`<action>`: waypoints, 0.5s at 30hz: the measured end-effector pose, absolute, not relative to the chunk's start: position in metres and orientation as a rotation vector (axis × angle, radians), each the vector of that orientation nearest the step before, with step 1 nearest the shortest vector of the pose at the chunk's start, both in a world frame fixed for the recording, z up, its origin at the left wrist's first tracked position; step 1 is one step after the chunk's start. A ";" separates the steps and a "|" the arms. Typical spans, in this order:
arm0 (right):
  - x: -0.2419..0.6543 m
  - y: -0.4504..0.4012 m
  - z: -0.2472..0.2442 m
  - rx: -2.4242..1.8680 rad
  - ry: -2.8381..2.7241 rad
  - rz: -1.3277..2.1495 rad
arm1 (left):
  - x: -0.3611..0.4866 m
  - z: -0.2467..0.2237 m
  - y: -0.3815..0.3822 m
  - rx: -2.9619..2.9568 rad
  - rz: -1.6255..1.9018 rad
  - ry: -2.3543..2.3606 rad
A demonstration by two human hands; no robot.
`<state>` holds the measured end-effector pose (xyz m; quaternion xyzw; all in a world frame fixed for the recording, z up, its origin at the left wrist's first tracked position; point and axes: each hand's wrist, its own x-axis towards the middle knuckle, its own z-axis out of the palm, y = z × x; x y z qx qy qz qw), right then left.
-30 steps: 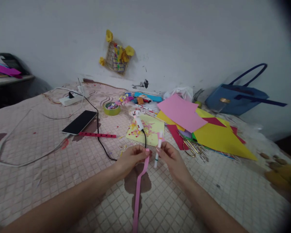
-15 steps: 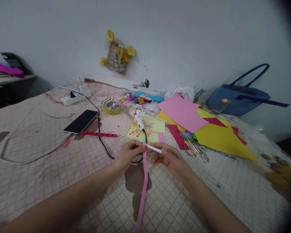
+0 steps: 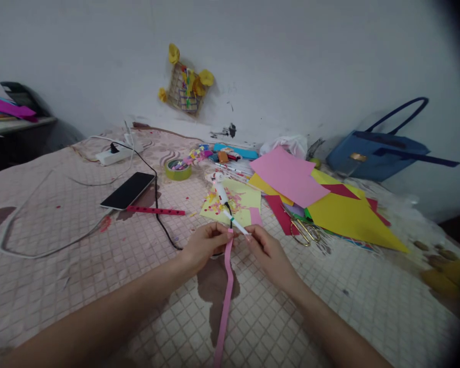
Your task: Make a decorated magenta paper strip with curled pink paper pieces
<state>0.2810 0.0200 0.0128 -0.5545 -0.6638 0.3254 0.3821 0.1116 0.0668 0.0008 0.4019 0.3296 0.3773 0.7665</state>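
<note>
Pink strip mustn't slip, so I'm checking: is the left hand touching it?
Touching: the head view shows the left hand pinching the pink strip near its upper end, thumb against it.

Pink paper strip: long, narrow, upper end pinched, slight bend below it, length trailing toward the wearer and out of view. Slim white marker: green band near far end, held aslant, far end leftward, just beside the strip's top; contact between the two unclear
</note>
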 end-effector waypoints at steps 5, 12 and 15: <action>0.278 0.017 0.012 -1.416 -1.721 0.817 | 0.112 -0.001 0.066 0.897 0.813 0.714; 0.274 0.013 0.020 -1.491 -1.815 0.575 | 0.113 0.000 0.064 0.898 0.772 0.690; 0.274 0.011 0.019 -1.472 -1.905 0.453 | 0.113 0.000 0.064 0.913 0.765 0.667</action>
